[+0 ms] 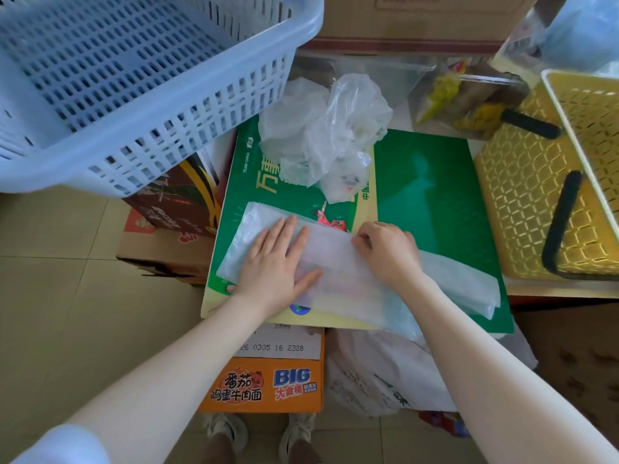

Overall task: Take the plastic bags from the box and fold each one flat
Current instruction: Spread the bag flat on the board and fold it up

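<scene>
Left hand [276, 259] spread flat on the plastic bag [338, 262] atop the green box [435, 195]. Right hand [388, 251] pinching its top edge. Crumpled bags [321, 135] at 12 o'clock.

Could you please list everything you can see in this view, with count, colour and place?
flattened plastic bag: one, translucent white, on the green box, under both hands
crumpled plastic bags: a pile, count unclear, clear-white, on the far part of the box
green box: one, green and yellow, centre
blue basket: one, pale blue, upper left
yellow basket: one, yellow with black handles, right
orange carton: one, orange, below the green box
shoes: two, pale, bottom centre
left hand: flat, pressing the bag
right hand: fingers curled, pinching the bag's fold
</scene>
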`<action>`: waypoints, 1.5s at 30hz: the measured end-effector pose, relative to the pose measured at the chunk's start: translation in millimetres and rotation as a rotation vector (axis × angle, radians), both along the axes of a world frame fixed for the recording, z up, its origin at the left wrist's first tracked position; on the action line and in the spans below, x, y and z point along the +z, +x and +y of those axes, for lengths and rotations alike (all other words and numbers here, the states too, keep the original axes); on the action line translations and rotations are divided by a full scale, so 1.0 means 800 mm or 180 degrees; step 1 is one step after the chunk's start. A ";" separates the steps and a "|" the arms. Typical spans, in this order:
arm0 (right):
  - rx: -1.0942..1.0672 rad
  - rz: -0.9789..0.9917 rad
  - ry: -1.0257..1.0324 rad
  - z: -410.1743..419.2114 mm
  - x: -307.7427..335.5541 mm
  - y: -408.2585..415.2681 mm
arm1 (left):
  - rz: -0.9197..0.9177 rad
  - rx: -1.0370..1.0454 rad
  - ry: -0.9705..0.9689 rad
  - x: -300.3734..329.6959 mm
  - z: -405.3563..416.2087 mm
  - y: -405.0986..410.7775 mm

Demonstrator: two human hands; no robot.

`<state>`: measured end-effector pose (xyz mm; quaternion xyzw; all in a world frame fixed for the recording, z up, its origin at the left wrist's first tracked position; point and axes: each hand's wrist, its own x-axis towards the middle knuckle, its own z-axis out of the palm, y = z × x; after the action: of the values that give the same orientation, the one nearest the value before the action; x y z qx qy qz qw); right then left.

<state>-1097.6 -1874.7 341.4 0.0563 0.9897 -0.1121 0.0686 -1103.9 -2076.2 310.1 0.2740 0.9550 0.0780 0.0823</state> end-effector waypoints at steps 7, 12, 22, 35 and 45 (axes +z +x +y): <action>-0.0355 -0.0018 0.0037 -0.005 -0.009 0.004 | -0.0080 0.0072 -0.0209 -0.001 -0.007 -0.014; -0.0595 -0.0086 -0.0017 0.011 -0.005 0.014 | -0.0111 0.0008 -0.0282 -0.004 -0.006 -0.016; -0.0792 -0.0262 -0.0077 0.061 0.006 0.045 | -0.0190 -0.0171 -0.0545 0.001 -0.007 -0.021; 0.0002 -0.0140 -0.0067 -0.058 -0.033 0.046 | -0.0162 -0.0153 -0.0555 0.000 -0.005 -0.020; -0.1121 -0.0367 0.0309 0.065 -0.031 0.138 | -0.0186 -0.0266 -0.0699 0.011 -0.005 -0.022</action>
<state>-987.5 -1822.4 316.5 0.2382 0.9632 -0.0711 0.1017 -1121.4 -2080.1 319.1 0.3005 0.9427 -0.0226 0.1428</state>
